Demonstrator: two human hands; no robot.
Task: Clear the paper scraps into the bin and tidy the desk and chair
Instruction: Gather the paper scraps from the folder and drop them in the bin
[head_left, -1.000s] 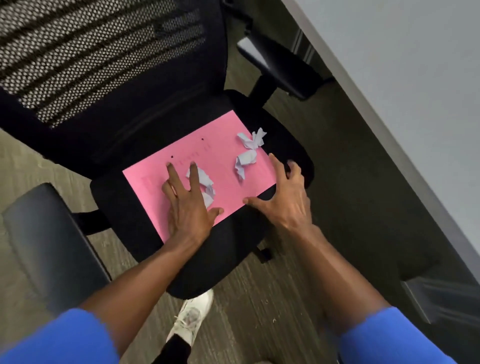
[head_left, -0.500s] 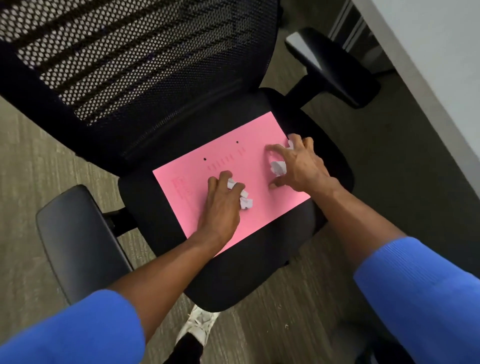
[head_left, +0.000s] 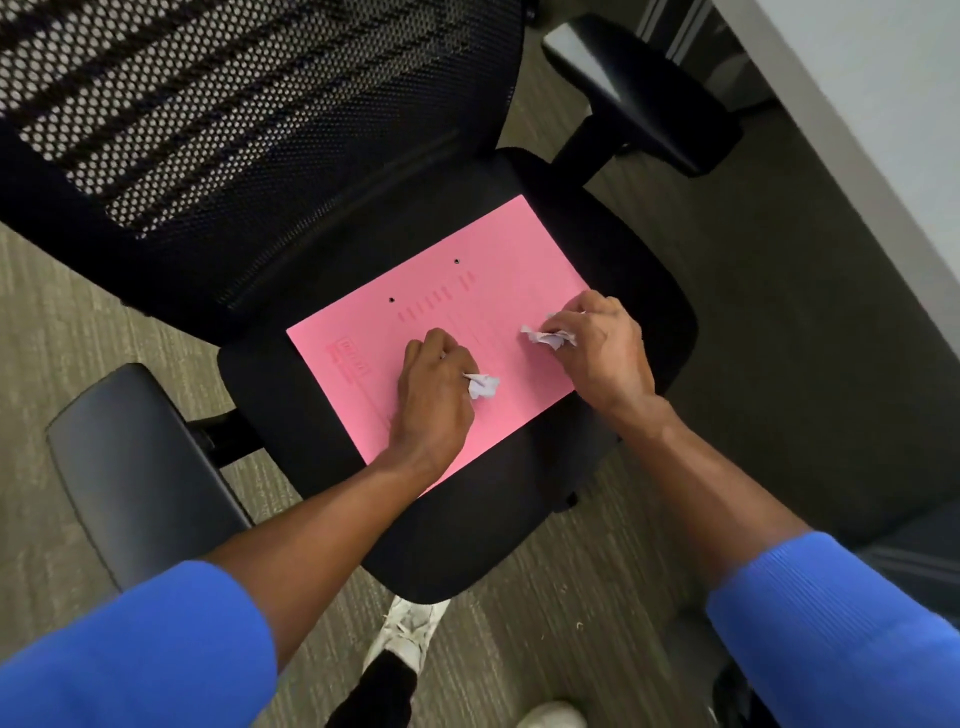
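Two crumpled white paper scraps sit over a pink folder (head_left: 441, 332) that lies flat on the black seat (head_left: 467, 519) of an office chair. Scrap by left hand (head_left: 482, 385): bunched wad, fingers of the left hand (head_left: 434, 395) curled together and clamped on it, a tuft sticking out at the thumb side, hand resting low on the folder. Scrap by right hand (head_left: 548, 338): flatter, ragged piece, pinched between thumb and fingers of the right hand (head_left: 602, 348), fingers closed on it near the folder's right edge. Whether either scrap still touches the folder cannot be told. Folder: two small punched holes near its far edge, faint darker pink printed marks, set at an angle across the seat with its near corner hidden under the left forearm. Both forearms bare, blue sleeves (head_left: 130, 654) pushed up. Chair: black mesh backrest (head_left: 208, 104) at upper left, padded armrests on the left (head_left: 135, 467) and at upper right (head_left: 639, 88). Floor: grey-green carpet (head_left: 571, 597) with a fine striped weave, a few pale specks on it near the chair's front. Worktop (head_left: 883, 104): pale grey slab with a light edge running diagonally down the right side, just beside the right armrest. A white shoe (head_left: 405, 634) shows below the seat front, a second at the bottom edge.
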